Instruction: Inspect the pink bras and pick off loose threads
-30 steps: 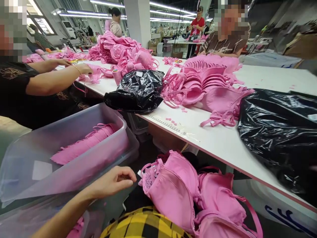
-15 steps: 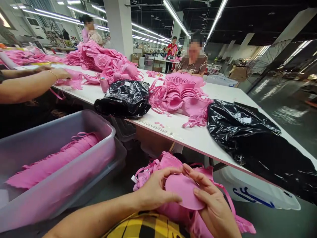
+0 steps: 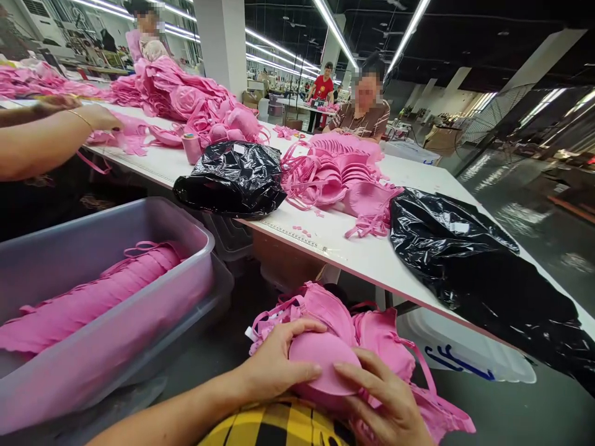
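A smooth, rounded pink bra cup (image 3: 328, 359) is held low over my lap between both hands. My left hand (image 3: 276, 359) grips its left side, the thumb across the front and the fingers over the top edge. On the opposite side, my right hand (image 3: 385, 393) has its thumb and fingers on the cup's right edge; part of its grip is hidden. Behind and beneath lies a heap of pink bras (image 3: 328, 306) with straps hanging to the right. Yellow-and-black checked cloth (image 3: 279, 424) shows below my wrists.
A white table (image 3: 367, 260) ahead carries stacked pink bras (image 3: 325, 179), a black plastic bag (image 3: 237, 179), another black bag (image 3: 465, 260) and a thread spool (image 3: 191, 150). A grey tub (image 3: 186, 266) holds pink pieces at left. A co-worker's arm (image 3: 51, 139) reaches in; others are beyond.
The bra cup and both hands have moved slightly left. The cup's rounded face is now turned more upward, and my right fingers have come down from its top edge. The view has shifted slightly.
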A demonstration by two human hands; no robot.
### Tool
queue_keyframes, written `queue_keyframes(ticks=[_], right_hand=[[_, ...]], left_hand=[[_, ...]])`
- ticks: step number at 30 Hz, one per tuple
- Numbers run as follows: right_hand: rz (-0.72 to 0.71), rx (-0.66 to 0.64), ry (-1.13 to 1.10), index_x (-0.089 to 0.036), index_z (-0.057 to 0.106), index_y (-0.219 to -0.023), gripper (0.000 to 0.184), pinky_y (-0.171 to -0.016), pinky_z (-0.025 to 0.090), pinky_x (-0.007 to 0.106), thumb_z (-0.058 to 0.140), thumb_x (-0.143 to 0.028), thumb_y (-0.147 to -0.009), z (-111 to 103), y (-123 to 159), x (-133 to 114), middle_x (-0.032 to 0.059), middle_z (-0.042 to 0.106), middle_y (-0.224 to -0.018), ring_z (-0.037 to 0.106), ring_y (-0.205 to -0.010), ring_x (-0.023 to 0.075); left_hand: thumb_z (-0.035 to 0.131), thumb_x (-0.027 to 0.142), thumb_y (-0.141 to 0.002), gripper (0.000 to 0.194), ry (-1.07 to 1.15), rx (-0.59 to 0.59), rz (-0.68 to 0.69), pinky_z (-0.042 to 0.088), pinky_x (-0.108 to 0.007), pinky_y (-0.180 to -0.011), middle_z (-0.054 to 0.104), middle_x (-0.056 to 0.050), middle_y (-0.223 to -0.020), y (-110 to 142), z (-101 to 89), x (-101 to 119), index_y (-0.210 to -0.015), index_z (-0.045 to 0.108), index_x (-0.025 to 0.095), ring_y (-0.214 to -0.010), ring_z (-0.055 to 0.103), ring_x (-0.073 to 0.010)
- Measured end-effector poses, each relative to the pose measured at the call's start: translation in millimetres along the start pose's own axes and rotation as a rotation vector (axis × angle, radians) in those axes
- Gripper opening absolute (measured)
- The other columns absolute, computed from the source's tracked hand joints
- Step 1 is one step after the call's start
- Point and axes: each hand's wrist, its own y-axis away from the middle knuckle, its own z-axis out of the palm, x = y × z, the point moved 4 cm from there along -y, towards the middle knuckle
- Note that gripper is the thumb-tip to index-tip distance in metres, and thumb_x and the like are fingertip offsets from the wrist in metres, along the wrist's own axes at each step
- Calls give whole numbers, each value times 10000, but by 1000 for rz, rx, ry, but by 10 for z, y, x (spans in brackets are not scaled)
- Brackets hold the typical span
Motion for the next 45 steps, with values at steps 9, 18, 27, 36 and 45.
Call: queue_keyframes(ticks=[9,18,27,36,45], right_hand=[[186,-88,-122,-295,693,-980,205,-703,544,249,697,-257,-778,99,-9,-71,59,636,-948,644,-824,198],[519,200,-416,-240,518,-891,169,-530,462,202,653,-252,-791,404,177,-27,-19,511,-746,527,-598,122],[764,-34,-653,-218,592,-1035,294,-549,493,236,656,-353,-783,520,-91,-101,22,631,-841,609,-636,156],[1022,116,-1123,-173,729,-842,287,-342,335,136,752,-377,-642,785,124,74,-4,625,-471,525,-327,81],[1102,222,-1340,-137,676,-615,106,-239,205,105,644,-205,-541,777,-80,143,21,624,-394,434,-213,62]], left_hand=[[641,124,-549,413,126,-150,-58,415,-249,-685,541,5,-868,71,60,-2,-936,512,186,-815,496,-163],[728,230,-623,538,-415,-190,25,438,-324,-880,598,-47,-1106,295,-17,142,-1126,537,212,-995,552,-236],[662,173,-655,379,-378,-8,-5,499,-323,-827,667,-45,-1021,226,-71,65,-1030,620,197,-917,622,-226],[695,240,-605,174,251,-31,-279,449,-176,-378,659,-45,-793,182,10,-323,-677,590,123,-418,577,-84],[659,168,-756,314,-532,-214,451,500,-318,-910,646,-123,-1116,204,-88,12,-1069,644,179,-1041,611,-225]])
